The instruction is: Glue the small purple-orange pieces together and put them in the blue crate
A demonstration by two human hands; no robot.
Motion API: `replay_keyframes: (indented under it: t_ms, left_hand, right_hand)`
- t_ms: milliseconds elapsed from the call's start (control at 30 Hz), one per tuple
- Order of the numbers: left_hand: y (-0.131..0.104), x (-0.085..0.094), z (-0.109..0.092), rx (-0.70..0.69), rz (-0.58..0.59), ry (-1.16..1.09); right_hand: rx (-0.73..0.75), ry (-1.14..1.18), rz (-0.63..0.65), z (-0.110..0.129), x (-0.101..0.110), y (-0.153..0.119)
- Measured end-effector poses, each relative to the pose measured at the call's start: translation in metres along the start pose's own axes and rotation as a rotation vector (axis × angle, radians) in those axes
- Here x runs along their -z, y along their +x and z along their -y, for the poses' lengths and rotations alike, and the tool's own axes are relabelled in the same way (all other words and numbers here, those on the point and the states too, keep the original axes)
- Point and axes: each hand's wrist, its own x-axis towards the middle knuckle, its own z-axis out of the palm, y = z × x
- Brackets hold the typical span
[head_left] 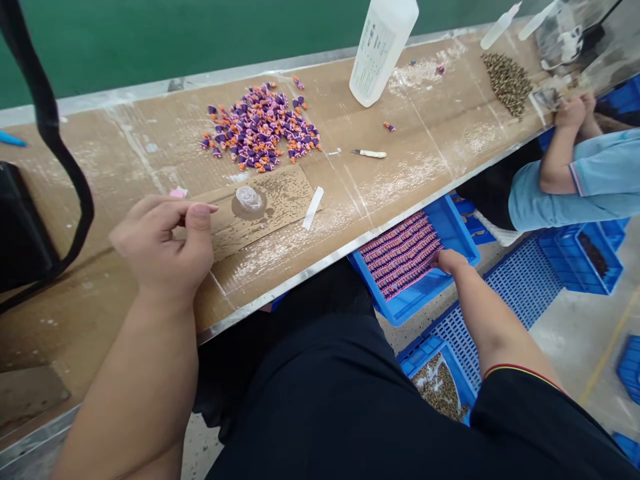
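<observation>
Fingers of the right hand [449, 261] touch striped pink-purple rows in a blue tray [453, 230]; left hand [163, 247] loosely curled.

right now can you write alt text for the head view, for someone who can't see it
A person's right hand reaches into a blue crate of purple and orange strips below the workbench, while the left hand rests loosely curled on a cardboard piece. A pile of small purple and orange parts and a white plastic bottle sit farther back; a co-worker's arm shows at right.

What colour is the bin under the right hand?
Blue bin, touched by the right hand; head view.
</observation>
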Motion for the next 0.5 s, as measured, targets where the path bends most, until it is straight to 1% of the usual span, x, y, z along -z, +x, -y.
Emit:
replay_keyframes:
  t_ms: [100, 200, 333, 433, 500]
  left_hand:
    - [0.000, 0.000, -0.003, 0.036, -0.006, -0.003]
    - [0.000, 0.001, -0.007, 0.080, 0.018, 0.013]
    - [0.001, 0.002, -0.007, 0.087, 0.033, 0.029]
    - [0.002, 0.000, -0.005, 0.036, 0.019, 0.010]
    - [0.002, 0.001, -0.006, -0.043, -0.013, -0.023]
  right_hand:
    - [0.015, -0.009, 0.002, 0.001, 0.000, 0.001]
    - [0.020, -0.014, 0.003, 0.002, 0.000, 0.001]
    - [0.010, -0.018, 0.001, 0.005, 0.003, -0.003]
    - [0.001, -0.010, 0.000, 0.010, 0.006, -0.009]
    - [-0.004, 0.003, -0.007, 0.013, 0.012, -0.014]
